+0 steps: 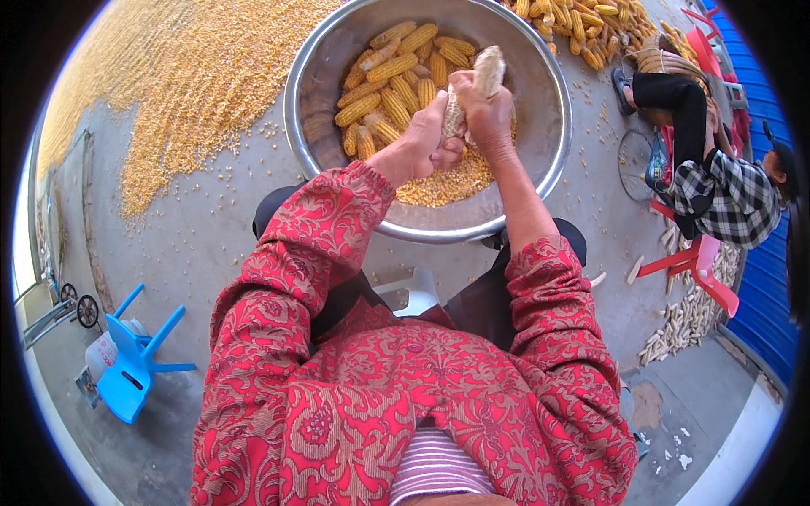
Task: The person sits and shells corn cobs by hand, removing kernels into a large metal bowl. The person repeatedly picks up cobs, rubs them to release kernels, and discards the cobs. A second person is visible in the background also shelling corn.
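Note:
Over a large stainless steel basin (297, 136), my two hands are pressed close together. My left hand (414, 139) grips a corn cob (453, 116) that looks largely bare; its lower part is hidden by the fingers. My right hand (486, 114) is closed around a whitish, bare corncob (490, 71), whose end sticks out above the fist. The two cobs appear to meet between the hands, though the contact is partly covered. Below them in the basin lie several yellow ears of corn (395, 107) and a heap of loose kernels (443, 188).
Loose kernels (190, 82) spread over the floor at upper left. Whole ears (588, 25) are piled beyond the basin. At right, a seated person (721, 183) is near a red plastic chair (702, 272) and a heap of bare cobs (686, 316). A blue chair (130, 373) stands at left.

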The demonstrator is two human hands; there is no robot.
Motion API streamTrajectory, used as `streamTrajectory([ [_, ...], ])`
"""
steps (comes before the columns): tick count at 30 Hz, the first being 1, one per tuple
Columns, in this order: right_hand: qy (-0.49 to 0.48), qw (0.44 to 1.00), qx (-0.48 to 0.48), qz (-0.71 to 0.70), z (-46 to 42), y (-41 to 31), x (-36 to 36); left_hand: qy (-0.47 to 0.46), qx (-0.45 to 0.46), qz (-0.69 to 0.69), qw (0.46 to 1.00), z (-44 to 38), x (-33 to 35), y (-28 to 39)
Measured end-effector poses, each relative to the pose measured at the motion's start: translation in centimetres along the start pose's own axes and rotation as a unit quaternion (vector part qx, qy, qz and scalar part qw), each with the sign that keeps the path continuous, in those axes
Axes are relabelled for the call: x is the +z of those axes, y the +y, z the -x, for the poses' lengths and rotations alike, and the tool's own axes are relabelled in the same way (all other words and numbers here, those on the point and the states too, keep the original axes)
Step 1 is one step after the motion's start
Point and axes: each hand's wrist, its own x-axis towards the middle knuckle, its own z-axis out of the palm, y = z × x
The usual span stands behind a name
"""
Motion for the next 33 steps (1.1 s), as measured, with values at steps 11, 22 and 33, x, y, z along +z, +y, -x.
streamTrajectory([
  [11, 0.048, 0.995, 0.068, -0.061, -0.8, -0.6, -0.4, 0.13, 0.229, -0.3, 0.917, -0.9, -1.0, -0.4],
  [22, -0.017, 0.954, 0.219, -0.204, -0.5, -1.8, -1.3, 0.248, 0.412, -0.736, 0.477, -1.1, -1.3, -1.6],
  [33, 0.021, 0.996, -0.068, 0.058, 0.3, -1.2, -0.9, 0.049, 0.214, -0.352, 0.91, -1.4, -0.8, -0.1],
])
